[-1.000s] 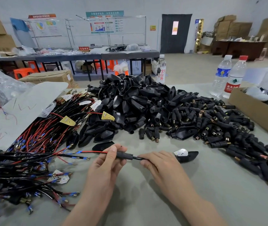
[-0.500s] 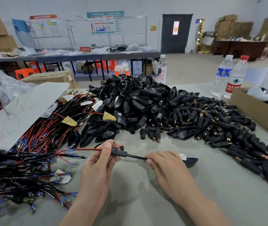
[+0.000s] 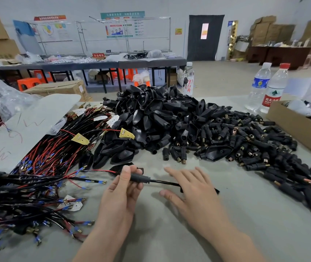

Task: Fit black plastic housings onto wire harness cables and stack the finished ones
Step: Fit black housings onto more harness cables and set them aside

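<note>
1. The left hand (image 3: 120, 195) grasps a cable (image 3: 162, 182) low over the counter (image 3: 245, 214). Its thumb lies on top of the thick black sleeve and its fingers curl underneath.
2. The right hand (image 3: 196, 195) is released, with fingers straight and spread and the palm facing down over the right end of the cable.
3. The housing (image 3: 216, 191) on that end lies under the right hand, and only its dark tip shows past the far edge of the palm. I cannot tell whether the palm touches it.
4. Thin red and black leads run left from the left hand into a tangle of wires (image 3: 37, 167), which the left edge cuts off.
5. Beyond the hands sits the heap of housings (image 3: 160, 114), with a spread of small plugs (image 3: 254, 144) to its right. A cardboard box (image 3: 298, 129) at the far right is partly out of view.
6. Half a second ago the right hand pinched the cable just beside the housing, whose white tag was in view. Now that hand has opened and covers it. The left hand keeps its grip in about the same place.
</note>
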`<action>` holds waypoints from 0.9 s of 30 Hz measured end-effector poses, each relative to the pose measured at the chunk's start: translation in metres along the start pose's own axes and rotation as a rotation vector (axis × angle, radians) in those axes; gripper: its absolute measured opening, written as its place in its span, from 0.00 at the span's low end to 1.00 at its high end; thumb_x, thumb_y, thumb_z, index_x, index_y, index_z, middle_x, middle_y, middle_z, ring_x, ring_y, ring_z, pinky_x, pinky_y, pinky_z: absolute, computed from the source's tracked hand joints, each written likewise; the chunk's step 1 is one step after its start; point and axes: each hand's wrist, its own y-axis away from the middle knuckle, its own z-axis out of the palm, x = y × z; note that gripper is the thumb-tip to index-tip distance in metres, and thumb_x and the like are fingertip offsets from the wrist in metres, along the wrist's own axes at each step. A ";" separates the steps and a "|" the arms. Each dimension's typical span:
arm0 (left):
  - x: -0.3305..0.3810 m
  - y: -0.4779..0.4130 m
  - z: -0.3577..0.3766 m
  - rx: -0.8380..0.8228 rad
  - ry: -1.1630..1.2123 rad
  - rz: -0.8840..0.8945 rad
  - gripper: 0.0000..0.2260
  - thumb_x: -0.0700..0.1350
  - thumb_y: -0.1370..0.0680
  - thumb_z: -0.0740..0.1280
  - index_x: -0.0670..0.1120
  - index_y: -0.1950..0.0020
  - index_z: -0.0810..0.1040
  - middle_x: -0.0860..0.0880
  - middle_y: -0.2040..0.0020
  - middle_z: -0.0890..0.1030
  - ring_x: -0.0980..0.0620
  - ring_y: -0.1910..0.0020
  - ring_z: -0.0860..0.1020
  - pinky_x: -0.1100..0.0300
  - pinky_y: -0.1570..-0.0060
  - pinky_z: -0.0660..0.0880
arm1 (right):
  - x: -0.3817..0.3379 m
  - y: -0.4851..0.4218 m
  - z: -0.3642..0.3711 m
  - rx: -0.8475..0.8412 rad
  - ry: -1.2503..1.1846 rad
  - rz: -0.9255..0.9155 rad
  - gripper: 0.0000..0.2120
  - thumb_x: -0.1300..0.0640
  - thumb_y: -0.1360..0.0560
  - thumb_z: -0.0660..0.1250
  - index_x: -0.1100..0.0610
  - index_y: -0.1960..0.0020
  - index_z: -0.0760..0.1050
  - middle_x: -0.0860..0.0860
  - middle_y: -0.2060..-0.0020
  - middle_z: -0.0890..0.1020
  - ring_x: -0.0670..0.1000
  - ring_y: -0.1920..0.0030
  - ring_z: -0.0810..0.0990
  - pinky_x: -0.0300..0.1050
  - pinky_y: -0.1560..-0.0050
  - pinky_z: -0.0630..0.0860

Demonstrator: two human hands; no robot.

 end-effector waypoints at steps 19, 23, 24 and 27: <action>-0.001 0.005 0.002 -0.081 -0.079 -0.026 0.13 0.50 0.27 0.68 0.42 0.56 0.87 0.42 0.52 0.85 0.52 0.57 0.84 0.62 0.59 0.81 | 0.012 0.003 0.008 -0.125 -0.531 0.137 0.18 0.29 0.30 0.63 0.37 0.46 0.68 0.37 0.54 0.80 0.39 0.51 0.77 0.30 0.54 0.70; 0.001 0.006 0.000 -0.132 -0.081 -0.027 0.12 0.48 0.28 0.70 0.43 0.52 0.87 0.44 0.51 0.84 0.52 0.54 0.84 0.63 0.57 0.81 | 0.009 0.003 0.004 -0.105 -0.607 0.118 0.11 0.36 0.27 0.67 0.40 0.49 0.75 0.37 0.61 0.80 0.42 0.61 0.76 0.33 0.61 0.69; 0.001 0.006 0.000 -0.143 -0.081 -0.025 0.12 0.48 0.29 0.70 0.43 0.52 0.87 0.44 0.51 0.84 0.52 0.53 0.84 0.63 0.56 0.81 | 0.009 0.003 0.003 -0.110 -0.635 0.126 0.11 0.36 0.27 0.67 0.40 0.50 0.76 0.37 0.63 0.79 0.42 0.64 0.75 0.33 0.64 0.68; -0.001 0.006 0.000 -0.174 -0.078 -0.012 0.12 0.47 0.28 0.69 0.43 0.49 0.86 0.44 0.53 0.84 0.51 0.53 0.84 0.63 0.55 0.81 | 0.009 0.004 0.004 -0.143 -0.690 0.163 0.12 0.35 0.28 0.67 0.41 0.50 0.77 0.40 0.70 0.75 0.41 0.70 0.69 0.34 0.68 0.65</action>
